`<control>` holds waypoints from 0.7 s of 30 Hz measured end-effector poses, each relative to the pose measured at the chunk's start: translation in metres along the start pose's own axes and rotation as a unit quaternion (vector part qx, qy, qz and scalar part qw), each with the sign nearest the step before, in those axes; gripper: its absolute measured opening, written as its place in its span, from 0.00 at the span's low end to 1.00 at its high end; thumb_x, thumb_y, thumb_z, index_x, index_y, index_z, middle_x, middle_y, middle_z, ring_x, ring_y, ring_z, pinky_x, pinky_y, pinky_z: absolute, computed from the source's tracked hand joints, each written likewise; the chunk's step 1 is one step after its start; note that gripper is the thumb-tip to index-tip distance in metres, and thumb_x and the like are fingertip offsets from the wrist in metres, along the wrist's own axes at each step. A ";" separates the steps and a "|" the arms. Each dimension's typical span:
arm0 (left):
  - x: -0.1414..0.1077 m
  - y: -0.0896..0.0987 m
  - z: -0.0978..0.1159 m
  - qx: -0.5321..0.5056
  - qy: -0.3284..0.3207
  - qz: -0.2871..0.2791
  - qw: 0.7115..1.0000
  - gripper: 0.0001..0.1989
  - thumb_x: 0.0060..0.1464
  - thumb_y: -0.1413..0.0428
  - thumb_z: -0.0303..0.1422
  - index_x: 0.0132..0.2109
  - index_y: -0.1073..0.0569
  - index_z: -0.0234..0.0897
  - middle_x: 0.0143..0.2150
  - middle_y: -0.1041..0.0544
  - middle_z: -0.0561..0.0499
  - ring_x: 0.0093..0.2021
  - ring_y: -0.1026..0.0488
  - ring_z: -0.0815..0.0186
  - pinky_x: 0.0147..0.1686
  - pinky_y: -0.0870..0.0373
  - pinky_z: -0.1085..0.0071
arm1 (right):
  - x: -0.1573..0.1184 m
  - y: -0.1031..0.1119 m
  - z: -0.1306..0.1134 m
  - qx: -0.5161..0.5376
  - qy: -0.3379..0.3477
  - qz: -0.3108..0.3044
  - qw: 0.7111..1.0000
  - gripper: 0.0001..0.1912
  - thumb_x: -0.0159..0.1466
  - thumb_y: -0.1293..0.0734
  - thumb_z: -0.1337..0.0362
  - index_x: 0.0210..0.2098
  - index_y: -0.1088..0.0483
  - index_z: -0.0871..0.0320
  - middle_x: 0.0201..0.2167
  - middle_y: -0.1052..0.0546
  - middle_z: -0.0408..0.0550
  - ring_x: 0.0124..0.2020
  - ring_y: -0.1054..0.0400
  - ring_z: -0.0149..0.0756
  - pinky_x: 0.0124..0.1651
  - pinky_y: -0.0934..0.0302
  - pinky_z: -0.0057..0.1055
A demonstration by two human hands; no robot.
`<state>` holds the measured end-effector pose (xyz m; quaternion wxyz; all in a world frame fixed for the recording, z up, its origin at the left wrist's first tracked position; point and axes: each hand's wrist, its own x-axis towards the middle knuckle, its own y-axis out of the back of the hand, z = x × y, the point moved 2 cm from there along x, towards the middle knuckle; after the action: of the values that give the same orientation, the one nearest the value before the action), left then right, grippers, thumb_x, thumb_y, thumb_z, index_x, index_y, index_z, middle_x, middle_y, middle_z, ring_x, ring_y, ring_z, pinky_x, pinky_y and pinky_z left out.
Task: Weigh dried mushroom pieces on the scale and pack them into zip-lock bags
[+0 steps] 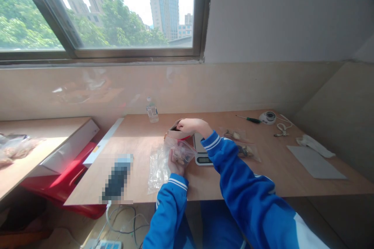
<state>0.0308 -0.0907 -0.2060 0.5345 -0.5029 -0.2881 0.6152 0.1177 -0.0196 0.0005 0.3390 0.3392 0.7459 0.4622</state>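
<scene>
My left hand [177, 162] is closed round a clear plastic bag [187, 150] with pale pieces in it, near the table's front. Just beyond the bag, my right hand [189, 125] reaches into the opening of a box or packet [170, 134] with a red part; its fingertips are partly hidden inside, and what they hold cannot be made out. A silver and white digital scale [203, 159] lies right of the bag, partly covered by my right sleeve. Flat clear bags [157, 171] lie left of my left hand.
On the wooden table [140, 136] are a bottle [152, 111], a blurred dark phone-like object [117, 179], filled bags [248, 151], a screwdriver [253, 120], a white dome camera [267, 117], its cable, a white cloth [315, 145] and a grey sheet [317, 162]. A red chair [67, 179] stands left.
</scene>
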 end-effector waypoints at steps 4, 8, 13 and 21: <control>0.001 0.001 0.000 0.003 -0.005 -0.006 1.000 0.19 0.60 0.52 0.41 0.53 0.27 0.39 0.55 0.26 0.44 0.58 0.32 0.54 0.59 0.40 0.50 | 0.007 -0.014 0.006 0.000 -0.020 -0.052 0.998 0.11 0.58 0.34 0.62 0.35 0.20 0.57 0.39 0.19 0.49 0.37 0.27 0.37 0.37 0.38 0.24; 0.000 -0.001 0.000 -0.003 -0.003 -0.016 1.000 0.19 0.59 0.52 0.40 0.52 0.26 0.39 0.54 0.25 0.45 0.57 0.31 0.55 0.58 0.37 0.53 | 0.017 -0.013 0.012 0.029 0.000 0.004 1.000 0.12 0.57 0.35 0.68 0.39 0.21 0.57 0.41 0.20 0.48 0.39 0.27 0.37 0.39 0.39 0.23; 0.001 0.000 -0.001 -0.003 -0.007 -0.011 1.000 0.19 0.59 0.51 0.39 0.52 0.26 0.39 0.52 0.24 0.44 0.54 0.28 0.56 0.56 0.34 0.55 | 0.019 0.005 0.006 0.132 0.078 0.196 0.969 0.13 0.62 0.40 0.69 0.38 0.24 0.61 0.38 0.21 0.49 0.38 0.29 0.35 0.40 0.39 0.26; -0.003 0.000 -0.005 0.036 -0.008 0.055 0.998 0.19 0.55 0.47 0.39 0.52 0.27 0.37 0.45 0.21 0.43 0.46 0.24 0.53 0.47 0.28 0.51 | -0.048 -0.053 0.015 0.314 0.107 0.470 0.818 0.11 0.61 0.42 0.70 0.33 0.28 0.57 0.34 0.24 0.45 0.37 0.31 0.34 0.43 0.37 0.30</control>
<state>0.0353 -0.0944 -0.2063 0.5153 -0.4936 -0.2416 0.6576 0.1452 -0.0700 -0.0437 -0.1258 0.6847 0.6325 0.3397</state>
